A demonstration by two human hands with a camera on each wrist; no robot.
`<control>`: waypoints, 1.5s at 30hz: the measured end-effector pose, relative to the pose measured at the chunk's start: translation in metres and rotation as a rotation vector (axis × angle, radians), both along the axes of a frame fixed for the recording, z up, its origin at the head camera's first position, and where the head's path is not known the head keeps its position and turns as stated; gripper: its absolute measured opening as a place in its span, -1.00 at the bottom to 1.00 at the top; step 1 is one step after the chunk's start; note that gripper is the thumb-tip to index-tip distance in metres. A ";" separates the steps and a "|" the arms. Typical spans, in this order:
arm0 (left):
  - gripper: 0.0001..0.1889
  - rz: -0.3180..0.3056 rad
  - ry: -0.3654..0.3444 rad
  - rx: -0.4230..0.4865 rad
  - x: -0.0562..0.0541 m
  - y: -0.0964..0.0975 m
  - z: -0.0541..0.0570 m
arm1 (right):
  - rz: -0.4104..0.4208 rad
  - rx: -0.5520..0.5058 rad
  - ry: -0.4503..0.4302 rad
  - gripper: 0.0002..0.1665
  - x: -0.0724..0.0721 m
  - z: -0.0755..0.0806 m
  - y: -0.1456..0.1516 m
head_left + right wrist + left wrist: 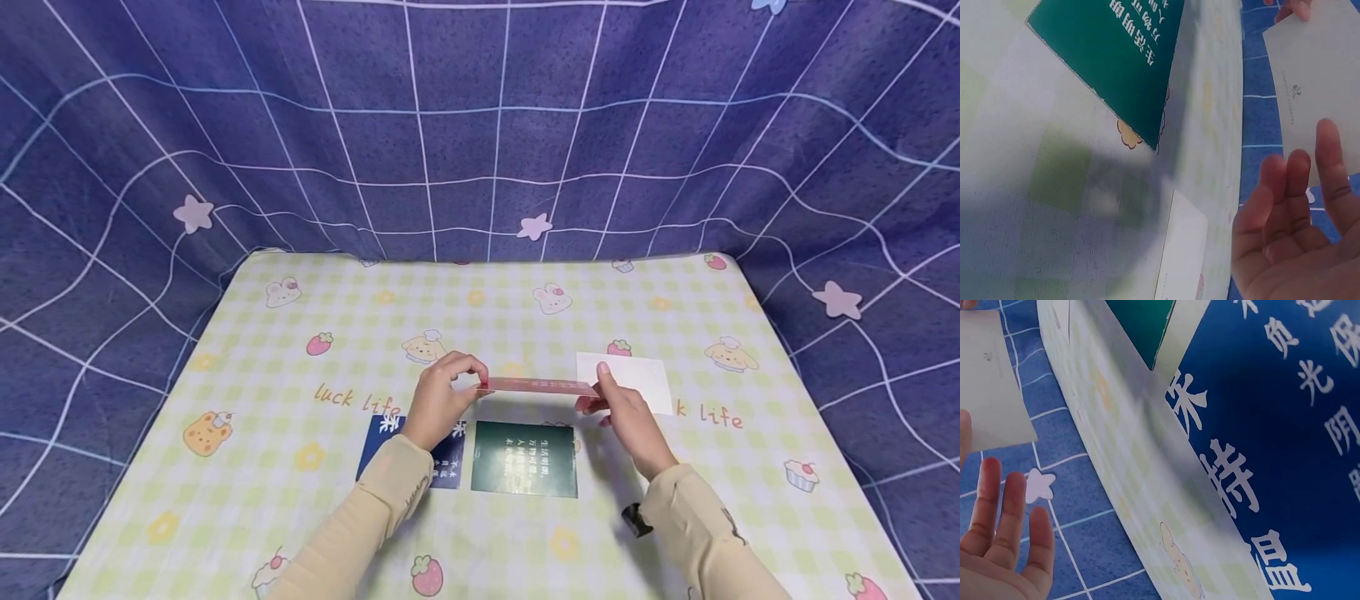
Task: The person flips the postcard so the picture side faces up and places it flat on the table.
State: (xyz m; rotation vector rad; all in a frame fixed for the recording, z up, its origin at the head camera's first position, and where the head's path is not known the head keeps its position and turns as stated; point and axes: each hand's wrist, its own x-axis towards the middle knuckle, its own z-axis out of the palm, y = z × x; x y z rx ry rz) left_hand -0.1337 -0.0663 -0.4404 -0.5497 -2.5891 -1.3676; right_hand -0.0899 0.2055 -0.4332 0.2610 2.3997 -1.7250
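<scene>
A red postcard (536, 385) is held up nearly edge-on above the table, between both hands. My left hand (442, 404) pinches its left end between thumb and finger. The right hand (630, 417) holds the opposite end, thumb raised along the near side. In the left wrist view the card's pale back (991, 381) shows, with the left hand's other fingers (1007, 519) spread below it. Small print marks that same pale back (1316, 81) in the right wrist view. Beneath the hands lie a green postcard (525, 458) and a blue postcard (446, 473), partly hidden by the left hand.
A white card (648, 383) lies on the table behind the right hand. The table wears a checked cloth (247, 500) printed with cartoon animals and strawberries. A dark blue grid-patterned curtain (465, 142) rises behind and at both sides. A small black piece (636, 521) shows at the right wrist.
</scene>
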 end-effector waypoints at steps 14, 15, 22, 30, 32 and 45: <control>-0.70 0.070 -0.046 -0.066 0.006 0.005 0.001 | 0.021 -0.131 0.063 -0.71 0.004 -0.004 0.001; -0.70 0.076 -0.068 -0.071 0.006 0.006 0.001 | 0.018 -0.132 0.073 -0.70 0.004 -0.005 0.001; -0.65 0.075 -0.164 -0.117 0.007 0.008 -0.003 | 0.008 -0.125 0.121 -0.58 0.006 -0.007 0.001; -0.70 -0.043 -0.210 -0.187 0.006 0.004 0.004 | -0.030 -0.075 0.072 -0.70 0.007 -0.009 0.002; -0.69 -0.046 -0.249 -0.177 0.006 0.003 0.006 | -0.027 -0.061 0.070 -0.71 0.007 -0.011 0.002; -0.73 0.022 -0.266 -0.185 0.007 0.007 0.011 | -0.015 0.014 0.104 -0.67 0.008 -0.012 0.001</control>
